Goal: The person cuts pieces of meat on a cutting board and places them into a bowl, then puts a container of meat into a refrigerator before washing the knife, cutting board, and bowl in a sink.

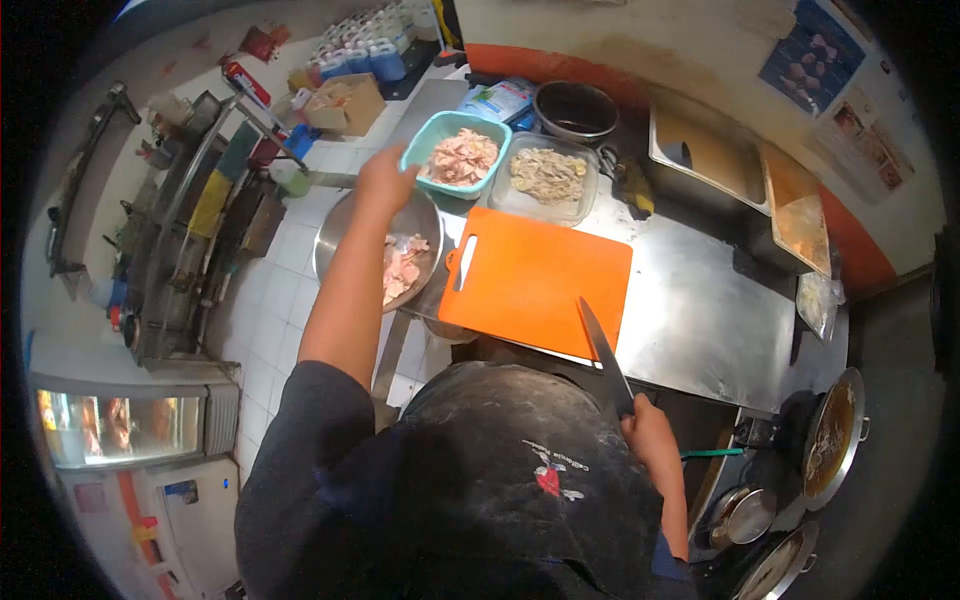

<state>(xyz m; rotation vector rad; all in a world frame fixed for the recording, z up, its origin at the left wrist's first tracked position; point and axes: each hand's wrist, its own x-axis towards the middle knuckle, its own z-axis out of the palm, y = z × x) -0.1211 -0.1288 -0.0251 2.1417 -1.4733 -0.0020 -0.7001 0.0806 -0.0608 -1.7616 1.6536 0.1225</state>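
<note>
My left hand [385, 180] reaches out to the rim of a teal basket [418, 148] filled with pink raw meat pieces and seems to grip its near edge. Below it stands a round metal bowl [335, 240] holding more meat. My right hand [648, 428] is closed around the handle of a dark-bladed knife [600, 345], whose tip points onto the bare orange cutting board [540, 275]. A clear container [585, 205] of pale chopped food sits just beyond the board.
The steel counter [700, 320] carries a dark pot [575, 108] and inset steel trays [710, 150] at the back. Pans and lids [835, 430] sit on a stove at the lower right. A glass display cabinet [120, 425] stands at the left on the tiled floor.
</note>
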